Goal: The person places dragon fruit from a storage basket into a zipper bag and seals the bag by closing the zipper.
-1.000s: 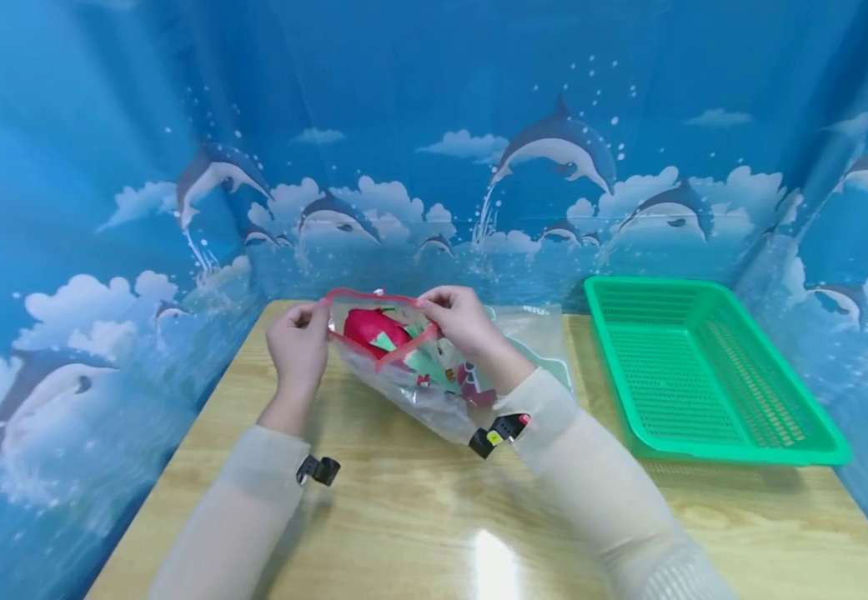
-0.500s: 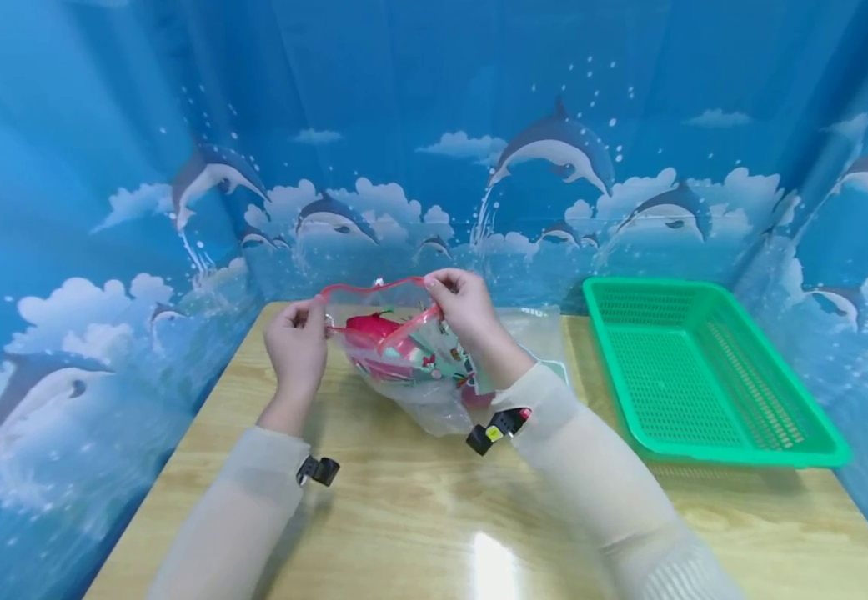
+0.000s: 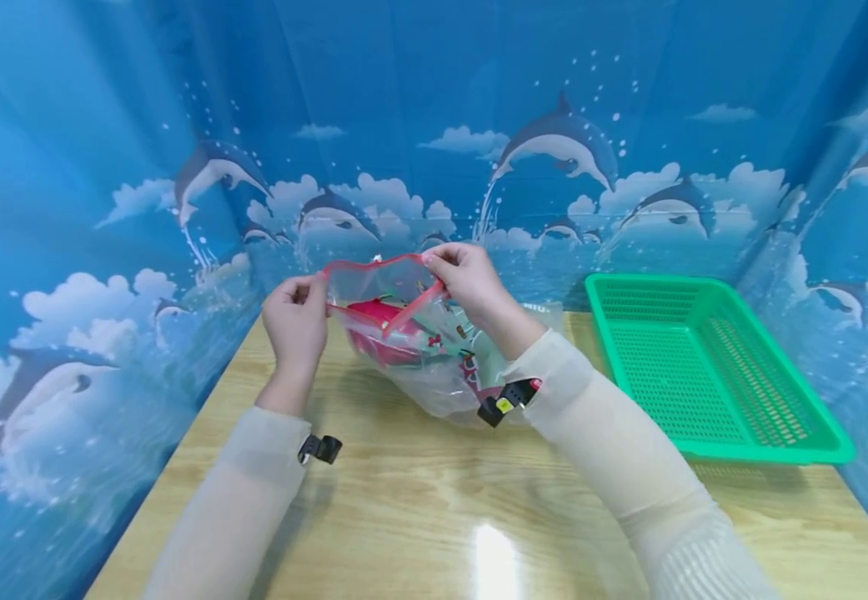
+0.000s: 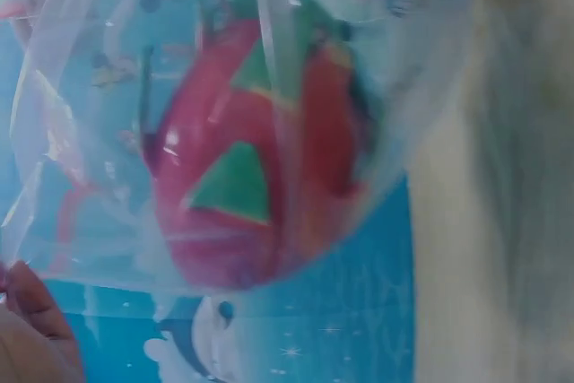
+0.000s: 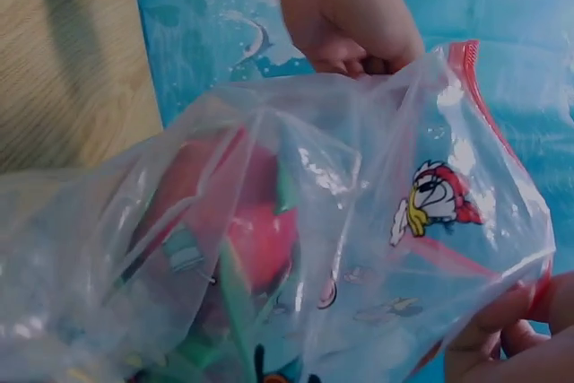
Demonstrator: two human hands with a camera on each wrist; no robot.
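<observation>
A clear plastic zip bag point(image 3: 434, 387) with a red zip edge and printed cartoon figures hangs between the two hands, its mouth parted. My left hand point(image 3: 296, 325) pinches the left end of the red edge. At the other end, my right hand point(image 3: 471, 283) grips the edge between thumb and fingers. Inside the bag lies a dragon fruit point(image 4: 215, 239), pinkish red with green scales, seen through the plastic in both wrist views. In the head view the bag's lower part is low over the table; whether it touches is unclear.
A green plastic basket point(image 3: 846, 446) stands on the right of the wooden table point(image 3: 403, 517). Another clear bag point(image 3: 549, 315) lies behind the right forearm, mostly hidden. A blue curtain point(image 3: 418, 100) printed with dolphins encloses the back and sides.
Both hands have risen with the bag, the right hand more. The bag's mouth is higher and seen more from the side, so less of the dragon fruit shows through the opening.
</observation>
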